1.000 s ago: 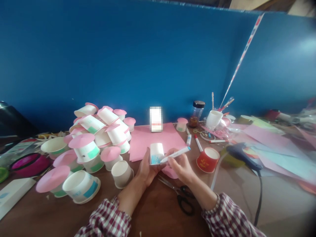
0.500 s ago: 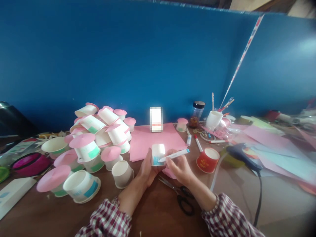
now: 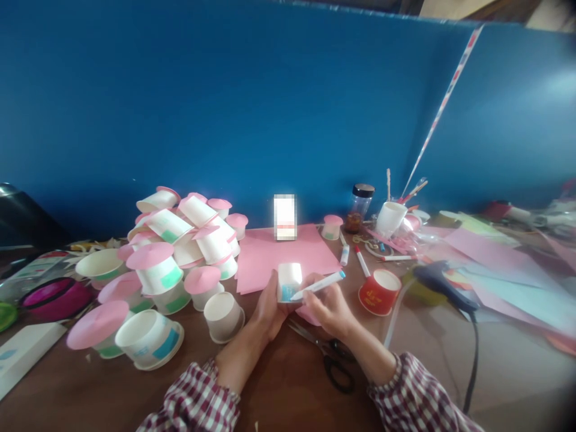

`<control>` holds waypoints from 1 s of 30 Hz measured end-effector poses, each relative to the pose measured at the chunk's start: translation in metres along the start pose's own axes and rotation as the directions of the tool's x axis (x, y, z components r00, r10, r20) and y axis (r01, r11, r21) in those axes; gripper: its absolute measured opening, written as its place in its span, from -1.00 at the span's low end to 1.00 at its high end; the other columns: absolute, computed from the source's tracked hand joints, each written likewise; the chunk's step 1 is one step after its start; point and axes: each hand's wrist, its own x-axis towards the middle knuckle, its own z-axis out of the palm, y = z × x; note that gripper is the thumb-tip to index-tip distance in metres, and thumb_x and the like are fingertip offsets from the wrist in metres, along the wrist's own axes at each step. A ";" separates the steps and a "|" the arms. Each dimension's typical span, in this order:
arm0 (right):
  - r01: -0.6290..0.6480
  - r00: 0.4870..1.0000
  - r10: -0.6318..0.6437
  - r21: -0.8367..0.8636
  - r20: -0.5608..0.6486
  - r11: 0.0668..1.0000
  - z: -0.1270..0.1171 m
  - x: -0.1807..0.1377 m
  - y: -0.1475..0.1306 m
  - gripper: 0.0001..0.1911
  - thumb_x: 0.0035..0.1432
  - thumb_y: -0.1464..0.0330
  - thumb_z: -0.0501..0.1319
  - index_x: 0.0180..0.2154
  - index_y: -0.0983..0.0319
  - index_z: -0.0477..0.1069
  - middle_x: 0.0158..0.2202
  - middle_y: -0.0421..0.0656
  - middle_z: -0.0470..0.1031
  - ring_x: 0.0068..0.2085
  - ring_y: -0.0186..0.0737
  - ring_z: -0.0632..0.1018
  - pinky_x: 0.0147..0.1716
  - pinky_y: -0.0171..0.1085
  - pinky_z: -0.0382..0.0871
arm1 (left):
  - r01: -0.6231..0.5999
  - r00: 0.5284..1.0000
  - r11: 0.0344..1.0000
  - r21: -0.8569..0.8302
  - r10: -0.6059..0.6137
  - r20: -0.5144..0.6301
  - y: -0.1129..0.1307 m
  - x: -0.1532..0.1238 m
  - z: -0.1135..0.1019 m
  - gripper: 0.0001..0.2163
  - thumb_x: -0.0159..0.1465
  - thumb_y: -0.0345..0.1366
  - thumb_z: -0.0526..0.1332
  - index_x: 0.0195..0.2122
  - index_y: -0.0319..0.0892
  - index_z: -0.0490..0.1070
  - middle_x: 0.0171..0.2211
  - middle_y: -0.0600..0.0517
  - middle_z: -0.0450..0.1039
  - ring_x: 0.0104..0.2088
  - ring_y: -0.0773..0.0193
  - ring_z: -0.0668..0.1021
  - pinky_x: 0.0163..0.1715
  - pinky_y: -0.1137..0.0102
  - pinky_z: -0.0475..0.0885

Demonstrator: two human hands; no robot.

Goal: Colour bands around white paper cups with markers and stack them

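My left hand (image 3: 269,309) is wrapped round a small white paper cup (image 3: 289,275) with a blue patch low on its side. In my right hand (image 3: 330,307) is a white marker (image 3: 320,285) with a blue end, its tip touching or very near the blue patch. Under my hands lie a piece of pink paper (image 3: 308,314) and black-handled scissors (image 3: 335,366). To the left of my left hand stands a plain white paper cup (image 3: 222,317). Farther left, several white cups with pink paper discs (image 3: 155,257) are piled up.
Pink sheets (image 3: 306,249) lie beyond my hands. To the right are a red paper cup (image 3: 380,292), a red-capped marker (image 3: 362,261), a hot glue gun (image 3: 443,282) with its cord, and a lidded jar (image 3: 359,207). A blue wall (image 3: 270,108) rises behind.
The cup has shifted very slightly to the right in my left hand, and the marker tip has moved a little lower on the blue patch. Everything else looks the same.
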 end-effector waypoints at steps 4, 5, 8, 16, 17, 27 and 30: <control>0.001 1.000 -0.001 0.004 -0.013 1.000 -0.001 0.000 0.000 -0.92 0.11 0.39 0.12 -0.41 0.24 0.33 -0.58 -0.25 0.32 -0.55 -0.35 0.36 -0.57 -0.38 0.23 | -0.004 1.000 1.000 0.003 0.004 -0.001 0.001 0.000 0.001 -0.51 0.24 0.00 0.04 -0.13 -0.39 0.41 -0.28 -0.23 0.53 -0.28 0.02 0.57 -0.19 0.16 0.46; 0.009 1.000 -0.009 -0.012 -0.009 1.000 -0.001 0.000 0.000 -0.94 0.10 0.39 0.12 -0.40 0.24 0.33 -0.58 -0.25 0.32 -0.55 -0.36 0.35 -0.58 -0.38 0.22 | -0.004 1.000 1.000 0.003 0.004 -0.002 0.001 0.000 0.001 -0.52 0.24 0.00 0.04 -0.14 -0.39 0.41 -0.28 -0.23 0.53 -0.28 0.03 0.57 -0.19 0.17 0.46; 0.018 1.000 -0.018 -0.048 -0.015 0.999 -0.002 0.000 -0.001 -0.93 0.10 0.41 0.11 -0.41 0.24 0.34 -0.57 -0.24 0.34 -0.55 -0.35 0.36 -0.59 -0.39 0.22 | -0.004 1.000 1.000 -0.005 0.003 -0.031 0.000 0.000 0.001 -0.54 0.25 -0.02 0.04 -0.16 -0.38 0.42 -0.33 -0.20 0.53 -0.33 0.07 0.57 -0.23 0.20 0.48; 0.022 0.999 -0.026 -0.107 -0.035 0.994 0.000 0.000 0.001 -0.95 0.07 0.44 0.13 -0.40 0.24 0.36 -0.55 -0.24 0.37 -0.53 -0.34 0.38 -0.56 -0.38 0.22 | -0.010 0.999 1.000 -0.003 0.010 -0.039 -0.001 0.000 -0.001 -0.55 0.26 -0.03 0.04 -0.13 -0.38 0.40 -0.31 -0.19 0.53 -0.32 0.10 0.57 -0.25 0.24 0.48; 0.018 0.999 -0.024 -0.112 -0.049 0.994 0.000 0.000 0.001 -0.95 0.07 0.44 0.12 -0.40 0.24 0.36 -0.56 -0.24 0.37 -0.53 -0.34 0.39 -0.56 -0.39 0.22 | -0.012 0.999 1.000 0.001 0.012 -0.048 -0.001 0.000 0.000 -0.55 0.25 -0.03 0.04 -0.14 -0.38 0.40 -0.31 -0.19 0.53 -0.33 0.10 0.57 -0.25 0.23 0.48; 0.011 0.998 -0.016 -0.087 -0.061 0.996 0.000 0.000 0.000 -0.95 0.06 0.43 0.13 -0.40 0.24 0.36 -0.60 -0.24 0.36 -0.55 -0.34 0.39 -0.61 -0.40 0.23 | -0.018 0.999 1.000 -0.008 0.018 -0.050 -0.001 0.001 0.000 -0.56 0.26 -0.04 0.05 -0.15 -0.38 0.40 -0.33 -0.19 0.53 -0.35 0.10 0.57 -0.27 0.22 0.49; 0.004 0.998 -0.008 -0.069 -0.058 0.998 0.000 0.000 -0.001 -0.96 0.05 0.42 0.14 -0.42 0.23 0.36 -0.59 -0.24 0.36 -0.55 -0.34 0.39 -0.60 -0.40 0.25 | -0.020 0.999 1.000 -0.009 0.020 -0.041 -0.002 0.001 -0.001 -0.56 0.26 -0.04 0.05 -0.15 -0.38 0.41 -0.31 -0.20 0.52 -0.33 0.10 0.57 -0.26 0.22 0.49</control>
